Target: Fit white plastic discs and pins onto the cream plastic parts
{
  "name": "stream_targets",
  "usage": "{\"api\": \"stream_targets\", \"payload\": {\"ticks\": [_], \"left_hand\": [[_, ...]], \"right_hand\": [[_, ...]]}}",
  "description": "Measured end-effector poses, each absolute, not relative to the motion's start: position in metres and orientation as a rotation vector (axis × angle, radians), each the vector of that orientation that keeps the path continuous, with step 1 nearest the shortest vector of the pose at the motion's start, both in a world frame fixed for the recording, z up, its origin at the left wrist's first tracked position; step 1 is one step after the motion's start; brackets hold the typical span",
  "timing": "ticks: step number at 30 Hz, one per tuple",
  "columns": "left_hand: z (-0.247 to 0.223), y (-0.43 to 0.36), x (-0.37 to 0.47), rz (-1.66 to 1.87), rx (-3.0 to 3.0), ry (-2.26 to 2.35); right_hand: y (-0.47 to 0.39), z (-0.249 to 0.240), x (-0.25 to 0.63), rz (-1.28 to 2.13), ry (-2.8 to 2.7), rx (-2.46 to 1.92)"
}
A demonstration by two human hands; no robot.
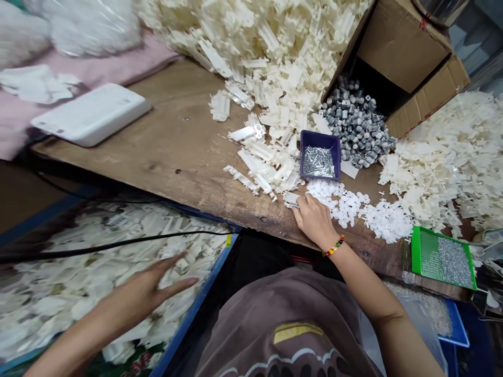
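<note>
My right hand (pixel 313 217), with a beaded bracelet at its wrist, pinches a pale plastic part (pixel 291 199) near the front edge of the wooden table. Just beyond it stands a purple tray (pixel 320 135) of small metal pins (pixel 319 162). White round discs (pixel 346 205) lie to the right of the fingers, and cream plastic parts (pixel 271 170) are scattered to the left. Slightly blurred, my left hand (pixel 157 283) is over the blue-edged bin of pale parts (pixel 90 275), its fingers apart and nothing in them.
A large heap of cream parts (pixel 255 31) covers the back. Grey cylindrical pieces (pixel 356 123) spill from a cardboard box (pixel 403 44). At right is a green tray (pixel 416 251); at left, a white device (pixel 92 112). A black cable (pixel 118 243) crosses above the bin.
</note>
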State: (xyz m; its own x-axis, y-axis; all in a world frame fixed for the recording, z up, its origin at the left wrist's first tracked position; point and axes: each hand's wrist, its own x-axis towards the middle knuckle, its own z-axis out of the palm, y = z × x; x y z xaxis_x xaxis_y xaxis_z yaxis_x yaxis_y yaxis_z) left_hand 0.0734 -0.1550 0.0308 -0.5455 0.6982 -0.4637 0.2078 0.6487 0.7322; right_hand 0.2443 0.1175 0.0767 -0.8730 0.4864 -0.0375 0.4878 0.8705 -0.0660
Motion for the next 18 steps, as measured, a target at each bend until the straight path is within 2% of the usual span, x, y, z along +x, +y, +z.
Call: {"api": "stream_targets", "payload": {"ticks": [3, 6, 9, 12, 14, 18], "left_hand": [[0.051, -0.098, 0.109, 1.062, 0.515, 1.541], [0.062, -0.034, 0.134, 1.357, 0.261, 1.08], [0.057, 0.006, 0.137, 1.251, 0.195, 0.746], [0.051, 0.023, 0.136, 1.198, 0.194, 0.686], [0.054, 0.029, 0.14, 1.246, 0.152, 0.672], [0.063, 0.037, 0.154, 1.328, 0.103, 0.735]], "right_hand": [[0.117, 0.079, 0.244, -0.103, 3.046, 0.716], [0.114, 0.096, 0.257, -0.244, 3.156, 0.453], [0.122, 0.118, 0.268, -0.659, 3.164, 0.115], [0.155, 0.127, 0.258, -0.929, 3.154, 0.421], [0.186, 0.123, 0.24, -0.699, 3.171, 0.799], [0.234, 0.105, 0.199, -0.178, 3.015, 0.761]]}}
